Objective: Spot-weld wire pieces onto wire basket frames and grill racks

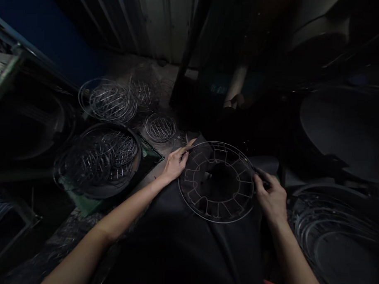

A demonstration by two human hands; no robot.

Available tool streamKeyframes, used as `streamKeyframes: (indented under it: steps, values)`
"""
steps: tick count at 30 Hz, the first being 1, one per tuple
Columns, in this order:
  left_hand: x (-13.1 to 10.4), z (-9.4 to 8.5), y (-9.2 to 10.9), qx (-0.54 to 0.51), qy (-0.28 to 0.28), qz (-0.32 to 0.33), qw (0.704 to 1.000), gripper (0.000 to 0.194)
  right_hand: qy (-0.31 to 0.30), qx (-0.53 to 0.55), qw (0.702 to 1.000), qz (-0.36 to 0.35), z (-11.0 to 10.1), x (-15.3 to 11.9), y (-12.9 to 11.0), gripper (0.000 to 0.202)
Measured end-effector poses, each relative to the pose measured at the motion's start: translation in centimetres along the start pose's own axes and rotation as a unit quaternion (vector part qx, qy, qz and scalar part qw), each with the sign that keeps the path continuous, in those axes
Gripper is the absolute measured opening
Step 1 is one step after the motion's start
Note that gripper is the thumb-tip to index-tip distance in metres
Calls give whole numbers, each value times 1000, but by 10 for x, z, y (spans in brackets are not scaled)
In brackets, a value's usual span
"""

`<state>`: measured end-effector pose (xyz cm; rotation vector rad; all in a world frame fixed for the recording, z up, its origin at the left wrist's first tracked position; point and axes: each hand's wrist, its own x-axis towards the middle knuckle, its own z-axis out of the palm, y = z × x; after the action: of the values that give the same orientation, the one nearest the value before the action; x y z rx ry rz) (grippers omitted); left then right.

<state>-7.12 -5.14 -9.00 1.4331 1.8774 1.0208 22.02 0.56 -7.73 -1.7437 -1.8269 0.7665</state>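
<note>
A round wire frame (pixel 214 221), with an outer hoop and a looped inner ring joined by short wires, lies tilted above my dark-covered lap (pixel 186 241). My left hand (pixel 175 163) pinches its upper left rim between thumb and fingers. On the opposite side, my right hand (pixel 272 198) is closed at the right rim. Something dark shows by its thumb and fingers, too dim to name. The frame's centre is open, and dark cloth shows through it.
To the left, a round dark tub (pixel 137 156) holds several wire grids. More wire grids (pixel 111 102) lie heaped on the floor behind it, and a smaller round grid (pixel 160 127) sits nearer. Wire hoops (pixel 311 216) are stacked at right. A corrugated wall (pixel 168 25) stands behind.
</note>
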Motion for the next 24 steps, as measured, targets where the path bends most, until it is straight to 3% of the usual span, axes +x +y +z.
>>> streamKeyframes:
  steps: [4, 14, 21, 24]
  values:
    - [-2, 1, -9, 36, -7, -5, 999, 27, 21, -75, 995, -57, 3, -3, -2, 41]
    - [5, 3, -17, 61, -66, -38, 995, 34, -89, -112, 989, -31, -3, 13, 0, 44]
    - [-2, 16, -31, 19, 17, -9, 1000, 40, -133, -123, 981, -67, -4, 19, 7, 44]
    - [-2, 19, -35, 0, 28, 1, 1000, 39, -147, -114, 980, -66, -3, 22, 10, 42]
